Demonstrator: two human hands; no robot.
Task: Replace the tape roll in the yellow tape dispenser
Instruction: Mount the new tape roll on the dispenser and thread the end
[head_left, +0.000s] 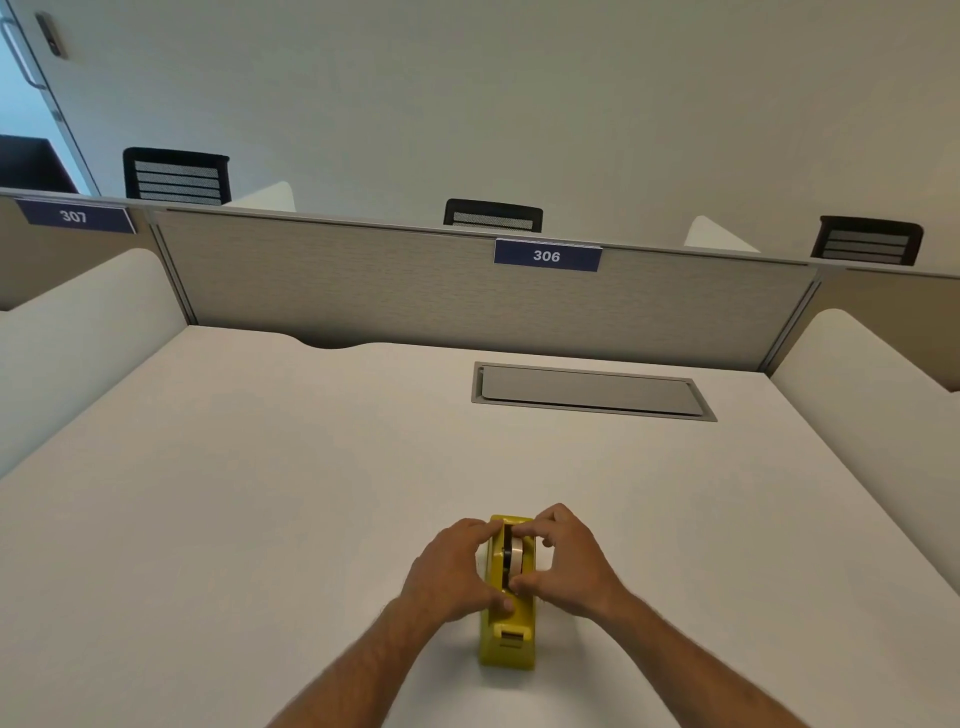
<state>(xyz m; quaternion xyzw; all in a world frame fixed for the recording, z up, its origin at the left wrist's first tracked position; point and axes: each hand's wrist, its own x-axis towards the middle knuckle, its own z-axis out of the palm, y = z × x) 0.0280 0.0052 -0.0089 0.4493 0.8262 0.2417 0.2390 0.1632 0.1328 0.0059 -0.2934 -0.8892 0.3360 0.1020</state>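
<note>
- Dispenser (508, 631) is seen low in the frame, just right of centre, standing on the white desk (260, 493); the cutter end is turned toward the bottom edge.
- Roll (516, 552) sits upright in the slot at the dispenser's far half; pale tape is visible beside a dark hub.
- Left hand (451, 569) is laid against the dispenser's left side; fingers are curled over the top edge, thumb pressed on the yellow top near the slot. The body appears to be braced rather than lifted.
- Right hand (569, 561) is set on the right side; forefinger and thumb are closed toward the roll, one at its far edge, one at its near edge. A pinch on the roll is judged likely; the actual contact is partly hidden, so it cannot be confirmed.
- Whether the roll is being taken out or seated cannot be told from this view.
- No spare roll is seen anywhere on the desk.
- Step judged in hand: roll and hub handled at the slot.
- To be done well: the body should be held down firmly by the left hand, and the roll moved straight along the slot, hub kept level, so the axle ends are not jammed in their grooves.
- The loose tape end should be kept off the fingers and led toward the cutter.
- Grey hatch (592, 391) at upper right is well apart and not involved.
</note>
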